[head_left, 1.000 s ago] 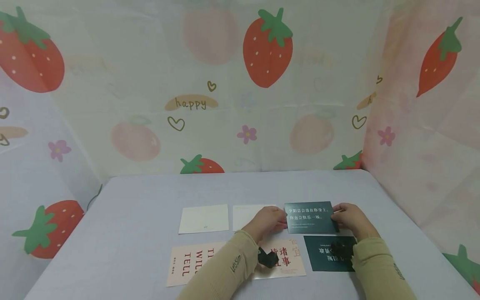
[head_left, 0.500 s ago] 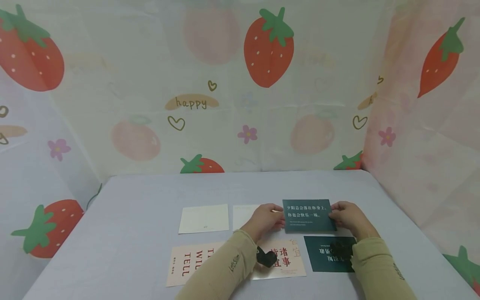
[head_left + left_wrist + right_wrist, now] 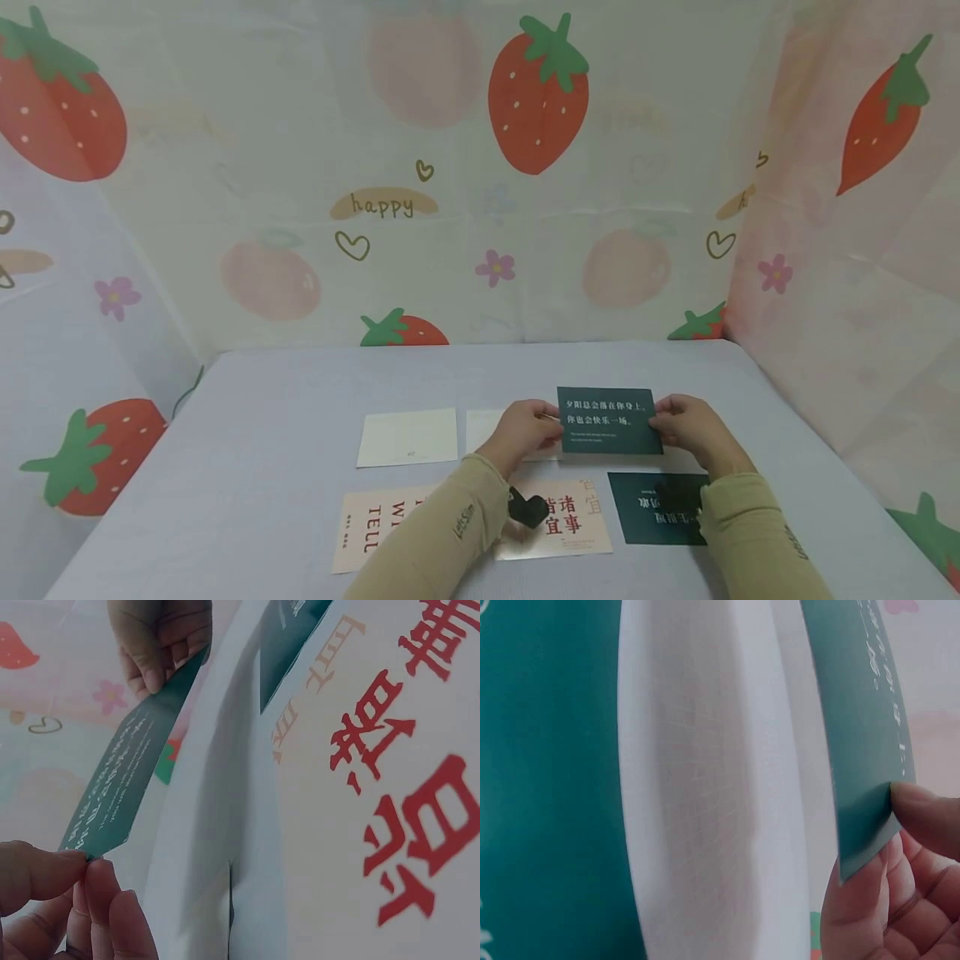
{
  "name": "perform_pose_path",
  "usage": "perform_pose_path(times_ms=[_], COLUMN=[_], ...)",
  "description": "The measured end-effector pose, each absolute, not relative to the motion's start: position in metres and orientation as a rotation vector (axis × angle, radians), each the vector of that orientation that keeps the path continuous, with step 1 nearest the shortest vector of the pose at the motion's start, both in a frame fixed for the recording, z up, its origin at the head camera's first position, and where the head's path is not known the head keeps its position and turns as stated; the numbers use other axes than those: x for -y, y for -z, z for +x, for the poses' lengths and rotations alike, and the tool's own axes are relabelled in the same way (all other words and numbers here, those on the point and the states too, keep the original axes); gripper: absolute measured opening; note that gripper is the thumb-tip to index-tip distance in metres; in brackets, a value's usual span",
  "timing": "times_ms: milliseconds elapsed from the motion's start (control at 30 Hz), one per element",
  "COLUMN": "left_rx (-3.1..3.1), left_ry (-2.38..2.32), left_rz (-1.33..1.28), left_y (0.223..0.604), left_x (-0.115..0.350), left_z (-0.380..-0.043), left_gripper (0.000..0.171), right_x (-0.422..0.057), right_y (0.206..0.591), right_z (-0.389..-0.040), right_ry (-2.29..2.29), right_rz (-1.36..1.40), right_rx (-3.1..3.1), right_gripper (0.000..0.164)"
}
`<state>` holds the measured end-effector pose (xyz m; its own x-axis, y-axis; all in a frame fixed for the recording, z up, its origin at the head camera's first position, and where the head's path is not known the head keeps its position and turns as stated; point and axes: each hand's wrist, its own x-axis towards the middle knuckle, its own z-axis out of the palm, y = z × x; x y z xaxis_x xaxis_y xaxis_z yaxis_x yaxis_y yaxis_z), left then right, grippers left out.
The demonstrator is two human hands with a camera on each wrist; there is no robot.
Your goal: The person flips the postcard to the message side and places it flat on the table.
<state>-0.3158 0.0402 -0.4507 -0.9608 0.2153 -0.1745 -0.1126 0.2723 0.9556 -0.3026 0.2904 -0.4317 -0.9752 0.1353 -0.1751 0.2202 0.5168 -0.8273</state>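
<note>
A dark green postcard (image 3: 607,422) with white lettering is held up above the back row, its printed face toward me. My left hand (image 3: 521,437) pinches its left edge. In the left wrist view, the left thumb (image 3: 41,874) presses the card's near corner against the fingers. The right edge is pinched by my right hand (image 3: 693,429), whose thumb (image 3: 930,817) lies on the printed face in the right wrist view with the fingers behind. Beneath the left hand is a white card (image 3: 483,429), partly hidden.
Another white card (image 3: 408,437) lies to the left on the white table (image 3: 247,467). Along the front lie two cream cards with red lettering, one left (image 3: 360,533) and one middle (image 3: 570,533), plus a second green card (image 3: 652,517) at right. Sleeves cover parts of these.
Both hands have lifted the green postcard and shifted it slightly left, away from the front green card. The cards on the table have stayed where they were.
</note>
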Motion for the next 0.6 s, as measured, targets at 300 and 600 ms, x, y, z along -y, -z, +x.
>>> perform_pose_path(times_ms=[300, 600], left_rx=[-2.253, -2.217], left_ry=[-1.755, -1.784], left_rz=[0.083, 0.090], left_y=[0.4455, 0.4433], left_x=[-0.0365, -0.0348], left_z=[-0.3168, -0.3187], left_gripper=[0.007, 0.006], right_x=[-0.2890, -0.2947], right_y=[0.4257, 0.4229], right_z=[-0.2999, -0.2996], right_ry=[1.530, 1.561], right_rz=[0.266, 0.259], right_rx=[-2.636, -2.625], right_gripper=[0.019, 0.019])
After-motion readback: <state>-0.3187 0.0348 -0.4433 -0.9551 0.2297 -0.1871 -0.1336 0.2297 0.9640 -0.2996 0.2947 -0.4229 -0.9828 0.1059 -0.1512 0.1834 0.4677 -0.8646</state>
